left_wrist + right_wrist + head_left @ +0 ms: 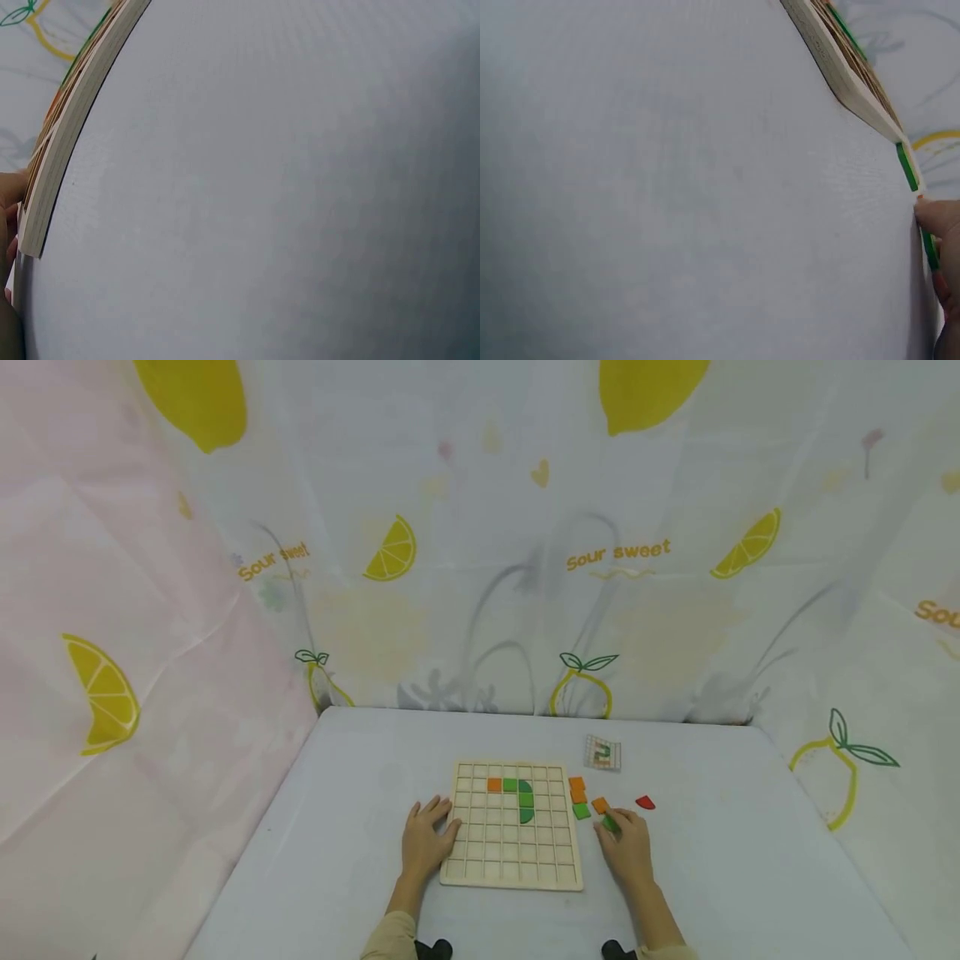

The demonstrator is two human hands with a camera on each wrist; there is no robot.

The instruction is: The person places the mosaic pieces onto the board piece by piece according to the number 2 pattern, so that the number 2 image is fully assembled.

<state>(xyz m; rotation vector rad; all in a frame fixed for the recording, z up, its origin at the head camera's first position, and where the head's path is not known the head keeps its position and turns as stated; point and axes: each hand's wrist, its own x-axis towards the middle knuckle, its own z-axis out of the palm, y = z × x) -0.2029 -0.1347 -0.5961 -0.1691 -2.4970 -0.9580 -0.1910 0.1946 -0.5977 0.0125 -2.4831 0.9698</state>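
Note:
A pale wooden grid board (487,852) lies on the table. An orange square tile (494,785), a green square tile (510,785) and several more green pieces, some with rounded corners, sit in its upper cells. My left hand (425,839) rests at the board's left edge, thumb touching the rim and fingers extended. Right of the board, my right hand (628,847) pinches a green tile (611,823) between thumb and fingers, low at the tabletop. In the right wrist view the fingers (936,217) partly hide that tile.
Beside the board's right edge lie orange tiles (577,783) and a green tile (581,811). Another orange tile (600,805) is just beyond my right fingertips, with a red rounded piece (645,802) farther right. A patterned card (602,752) lies behind them. Printed cloth (465,610) surrounds the table.

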